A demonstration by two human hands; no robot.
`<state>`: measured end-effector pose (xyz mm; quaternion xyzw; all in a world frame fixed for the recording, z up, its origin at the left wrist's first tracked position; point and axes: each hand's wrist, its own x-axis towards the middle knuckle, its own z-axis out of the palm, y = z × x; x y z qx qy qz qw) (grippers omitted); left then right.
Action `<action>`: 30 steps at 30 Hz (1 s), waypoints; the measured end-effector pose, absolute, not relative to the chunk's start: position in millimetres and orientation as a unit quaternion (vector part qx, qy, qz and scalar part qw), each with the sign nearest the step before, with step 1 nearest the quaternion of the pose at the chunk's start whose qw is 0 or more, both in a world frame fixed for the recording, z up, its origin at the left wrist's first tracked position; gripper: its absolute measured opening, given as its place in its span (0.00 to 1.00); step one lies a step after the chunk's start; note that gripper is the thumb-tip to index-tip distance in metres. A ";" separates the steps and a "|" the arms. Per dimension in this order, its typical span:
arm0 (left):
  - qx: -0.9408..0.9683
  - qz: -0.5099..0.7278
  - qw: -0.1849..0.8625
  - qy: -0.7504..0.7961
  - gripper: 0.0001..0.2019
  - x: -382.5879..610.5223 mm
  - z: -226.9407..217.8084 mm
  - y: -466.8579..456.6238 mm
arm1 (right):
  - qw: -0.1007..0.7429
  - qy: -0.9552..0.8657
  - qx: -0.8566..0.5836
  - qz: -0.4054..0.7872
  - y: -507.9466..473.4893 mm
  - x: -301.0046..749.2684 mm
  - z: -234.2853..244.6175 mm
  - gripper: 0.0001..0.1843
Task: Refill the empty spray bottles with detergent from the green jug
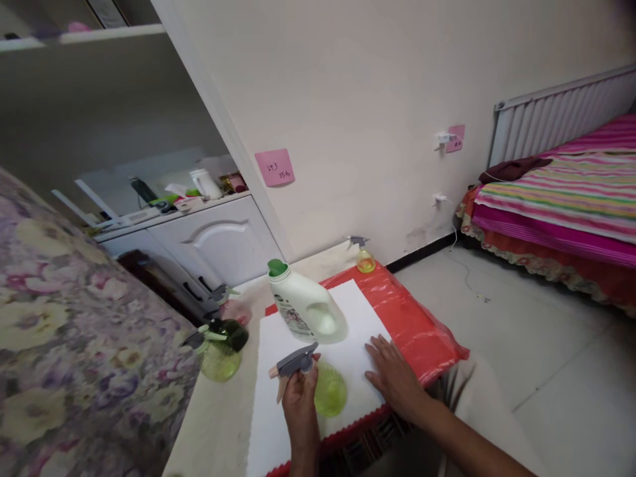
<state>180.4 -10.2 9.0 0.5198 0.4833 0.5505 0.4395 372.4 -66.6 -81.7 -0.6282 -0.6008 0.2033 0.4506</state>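
Observation:
My left hand (301, 404) is closed around the grey-and-pink trigger sprayer head (294, 362) of a spray bottle. The bottle's clear yellow-green body (330, 392) is just right of that hand, over the white sheet; my fingers hide the neck, so I cannot see how head and body meet. My right hand (395, 374) lies open, palm down, on the right edge of the white sheet (271, 404). Beyond both hands, a large pale green detergent jug (311, 308) with a green cap (277, 267) stands on the sheet.
Several spray bottles stand on the table: a yellow-green one (221, 361), a dark green one (233, 334) and a pink one (236, 310) at left, an orange-yellow one (366, 262) at the back. Red plastic (412, 324) covers the right side. A floral curtain (89, 344) hangs at left.

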 end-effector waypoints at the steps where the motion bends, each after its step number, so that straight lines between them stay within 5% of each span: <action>1: 0.521 0.546 0.442 0.485 0.22 180.8 7.1 -10.2 | 0.427 -0.611 -0.640 0.186 -68.1 376.1 -86.8 0.31; 9: 0.573 0.495 0.423 0.498 0.25 182.6 4.9 -17.4 | 0.304 -0.652 -0.688 0.091 -66.5 377.0 -98.3 0.35; 20: 0.627 0.453 0.439 0.457 0.29 163.2 -27.5 -11.2 | 0.272 -0.642 -0.713 0.076 -67.7 391.6 -99.2 0.37; 25: 0.615 0.459 0.453 0.454 0.29 149.7 -41.8 -14.5 | 0.377 -0.640 -0.646 0.177 -65.3 365.6 -73.8 0.44; 30: 0.695 0.409 0.342 0.482 0.22 127.5 -38.0 1.1 | 0.455 -0.615 -0.542 0.349 -51.2 311.7 -48.7 0.66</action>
